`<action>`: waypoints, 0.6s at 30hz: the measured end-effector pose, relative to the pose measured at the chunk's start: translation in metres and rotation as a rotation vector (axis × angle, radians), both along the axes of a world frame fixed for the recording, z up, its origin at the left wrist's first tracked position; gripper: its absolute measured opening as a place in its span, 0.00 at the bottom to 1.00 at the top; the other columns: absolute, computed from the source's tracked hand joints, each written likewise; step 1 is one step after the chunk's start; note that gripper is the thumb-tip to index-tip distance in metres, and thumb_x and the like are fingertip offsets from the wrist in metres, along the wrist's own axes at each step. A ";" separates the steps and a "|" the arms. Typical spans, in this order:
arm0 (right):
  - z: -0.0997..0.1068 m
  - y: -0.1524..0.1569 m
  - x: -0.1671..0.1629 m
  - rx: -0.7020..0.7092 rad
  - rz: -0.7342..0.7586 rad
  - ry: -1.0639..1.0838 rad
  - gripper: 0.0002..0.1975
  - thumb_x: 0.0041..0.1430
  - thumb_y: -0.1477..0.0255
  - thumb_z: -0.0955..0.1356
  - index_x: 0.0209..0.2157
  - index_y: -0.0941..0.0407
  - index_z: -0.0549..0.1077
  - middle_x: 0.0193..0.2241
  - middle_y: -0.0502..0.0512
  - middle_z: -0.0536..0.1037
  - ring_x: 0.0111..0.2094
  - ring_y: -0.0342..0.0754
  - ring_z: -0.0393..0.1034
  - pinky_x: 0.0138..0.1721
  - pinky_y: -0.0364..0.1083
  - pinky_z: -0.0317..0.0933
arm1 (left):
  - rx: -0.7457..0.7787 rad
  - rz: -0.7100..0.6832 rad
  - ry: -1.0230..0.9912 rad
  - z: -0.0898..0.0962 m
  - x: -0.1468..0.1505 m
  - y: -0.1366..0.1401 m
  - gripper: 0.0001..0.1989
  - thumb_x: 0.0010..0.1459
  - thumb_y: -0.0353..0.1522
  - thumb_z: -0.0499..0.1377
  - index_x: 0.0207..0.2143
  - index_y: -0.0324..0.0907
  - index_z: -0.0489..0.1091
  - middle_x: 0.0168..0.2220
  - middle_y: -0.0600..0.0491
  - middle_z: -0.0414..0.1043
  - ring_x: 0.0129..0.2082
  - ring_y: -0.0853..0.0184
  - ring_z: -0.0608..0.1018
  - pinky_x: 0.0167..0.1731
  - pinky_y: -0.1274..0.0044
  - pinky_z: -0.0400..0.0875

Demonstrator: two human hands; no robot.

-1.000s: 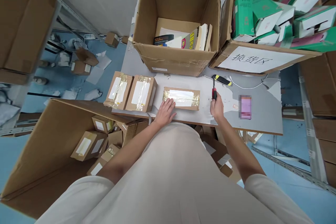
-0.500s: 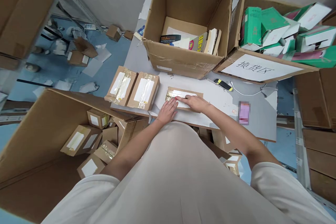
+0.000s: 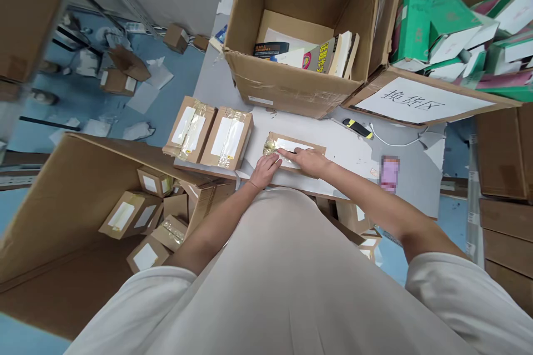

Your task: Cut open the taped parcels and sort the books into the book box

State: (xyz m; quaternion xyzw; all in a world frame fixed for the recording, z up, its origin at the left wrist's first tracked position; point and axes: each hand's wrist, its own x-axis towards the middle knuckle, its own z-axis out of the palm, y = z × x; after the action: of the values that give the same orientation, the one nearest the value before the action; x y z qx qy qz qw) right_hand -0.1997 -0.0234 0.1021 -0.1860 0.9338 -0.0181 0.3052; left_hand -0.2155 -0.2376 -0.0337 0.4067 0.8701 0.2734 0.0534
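Note:
A small flat cardboard box (image 3: pixel 321 151) lies on the table in front of me, with a white label and shiny clear tape at its left end. My left hand (image 3: pixel 266 170) rests at its near left edge, fingers stretched out and close together on the tape. Across the top of the box lies my right hand (image 3: pixel 310 161), its index finger extended to the taped end, almost meeting the left fingertips. Its other fingers are partly hidden; a small dark edge near them is unclear. Two taped cartons, one nearer (image 3: pixel 227 138) and one farther left (image 3: pixel 190 127), stand left of the box.
A large open carton (image 3: pixel 291 80) holding books and a carton (image 3: pixel 377 86) of green-and-white boxes stand behind. A yellow-black box cutter (image 3: pixel 358 128), a white cable (image 3: pixel 393 144) and a blurred pink item (image 3: pixel 390 173) lie right. A big carton (image 3: pixel 104 150) of parcels stands lower left.
The view has shifted slightly. My left hand has drawn a little closer to the right hand's fingertips; both remain on the small box, which has hardly moved.

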 end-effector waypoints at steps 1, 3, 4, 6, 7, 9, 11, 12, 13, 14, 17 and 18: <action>0.001 -0.001 0.000 -0.002 -0.007 -0.005 0.34 0.65 0.79 0.54 0.67 0.42 0.39 0.47 0.63 0.71 0.42 0.55 0.73 0.41 0.49 0.61 | 0.004 0.000 -0.002 -0.001 0.000 0.000 0.19 0.66 0.31 0.42 0.49 0.43 0.71 0.52 0.43 0.71 0.59 0.60 0.67 0.56 0.62 0.62; 0.004 -0.002 0.001 0.004 -0.023 -0.020 0.33 0.65 0.79 0.54 0.67 0.42 0.40 0.46 0.63 0.72 0.42 0.55 0.73 0.42 0.49 0.61 | 0.011 -0.004 -0.013 -0.001 -0.001 0.000 0.19 0.66 0.32 0.42 0.48 0.43 0.71 0.52 0.43 0.71 0.59 0.60 0.68 0.56 0.62 0.62; 0.005 -0.003 0.001 0.012 -0.029 -0.027 0.33 0.64 0.79 0.54 0.67 0.42 0.40 0.46 0.64 0.72 0.42 0.55 0.73 0.42 0.49 0.61 | 0.012 -0.006 -0.019 -0.001 -0.001 0.000 0.19 0.66 0.32 0.43 0.48 0.43 0.71 0.52 0.43 0.72 0.58 0.61 0.68 0.56 0.62 0.62; 0.007 -0.005 0.002 0.030 -0.041 -0.040 0.33 0.65 0.79 0.54 0.67 0.43 0.41 0.46 0.64 0.73 0.43 0.56 0.73 0.42 0.50 0.62 | 0.003 -0.005 -0.025 -0.001 -0.002 0.000 0.19 0.66 0.32 0.43 0.48 0.43 0.71 0.51 0.43 0.72 0.58 0.61 0.68 0.56 0.63 0.62; 0.009 -0.006 0.002 0.035 -0.046 -0.043 0.33 0.65 0.78 0.54 0.67 0.43 0.41 0.46 0.64 0.73 0.43 0.57 0.73 0.42 0.50 0.62 | -0.001 -0.001 -0.025 -0.001 -0.002 0.000 0.19 0.66 0.32 0.43 0.48 0.43 0.71 0.51 0.43 0.72 0.58 0.61 0.69 0.55 0.63 0.62; 0.012 -0.007 0.001 0.042 -0.054 -0.044 0.32 0.65 0.78 0.54 0.67 0.43 0.42 0.46 0.65 0.73 0.44 0.58 0.73 0.41 0.51 0.62 | -0.005 0.007 -0.025 -0.001 -0.001 0.000 0.19 0.66 0.32 0.43 0.48 0.43 0.71 0.51 0.43 0.72 0.58 0.61 0.69 0.55 0.63 0.62; 0.015 -0.006 0.001 0.051 -0.063 -0.051 0.32 0.65 0.78 0.54 0.67 0.43 0.43 0.46 0.65 0.73 0.45 0.58 0.73 0.41 0.51 0.63 | -0.004 0.013 -0.031 -0.001 -0.001 0.001 0.18 0.66 0.32 0.43 0.48 0.44 0.71 0.51 0.43 0.72 0.58 0.60 0.69 0.55 0.62 0.62; 0.016 -0.005 0.001 0.058 -0.067 -0.058 0.32 0.65 0.78 0.54 0.67 0.43 0.44 0.46 0.65 0.73 0.45 0.58 0.72 0.41 0.50 0.63 | -0.007 0.014 -0.033 -0.001 -0.001 0.001 0.18 0.66 0.32 0.43 0.48 0.44 0.71 0.51 0.43 0.72 0.58 0.60 0.69 0.55 0.62 0.62; 0.017 -0.004 0.001 0.068 -0.072 -0.067 0.32 0.65 0.78 0.54 0.67 0.42 0.45 0.46 0.65 0.73 0.46 0.59 0.72 0.40 0.51 0.63 | -0.012 0.014 -0.034 -0.001 -0.001 0.001 0.18 0.66 0.32 0.43 0.48 0.44 0.71 0.51 0.43 0.72 0.58 0.60 0.69 0.55 0.62 0.62; 0.018 -0.004 0.001 0.077 -0.078 -0.073 0.32 0.65 0.79 0.54 0.66 0.42 0.45 0.46 0.66 0.73 0.46 0.59 0.72 0.40 0.51 0.63 | -0.020 0.014 -0.033 -0.001 -0.001 0.001 0.18 0.66 0.32 0.43 0.48 0.44 0.71 0.51 0.43 0.72 0.58 0.61 0.68 0.55 0.62 0.62; 0.015 -0.003 0.005 0.092 -0.093 -0.051 0.32 0.64 0.79 0.54 0.66 0.43 0.46 0.47 0.67 0.73 0.46 0.59 0.72 0.40 0.52 0.63 | -0.025 0.012 -0.022 -0.002 -0.001 0.000 0.19 0.66 0.32 0.43 0.49 0.44 0.71 0.51 0.43 0.73 0.58 0.61 0.68 0.55 0.62 0.62; 0.013 -0.003 0.008 0.101 -0.097 -0.039 0.33 0.64 0.80 0.54 0.66 0.43 0.46 0.47 0.67 0.73 0.45 0.59 0.73 0.39 0.52 0.64 | -0.023 0.011 -0.020 -0.002 -0.001 0.000 0.19 0.66 0.32 0.43 0.49 0.44 0.71 0.51 0.43 0.73 0.58 0.61 0.68 0.56 0.61 0.62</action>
State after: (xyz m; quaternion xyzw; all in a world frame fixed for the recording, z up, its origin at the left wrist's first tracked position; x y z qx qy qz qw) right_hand -0.1917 -0.0266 0.1156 -0.1244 0.9352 0.0104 0.3312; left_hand -0.2163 -0.2374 -0.0359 0.3985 0.8749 0.2674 0.0652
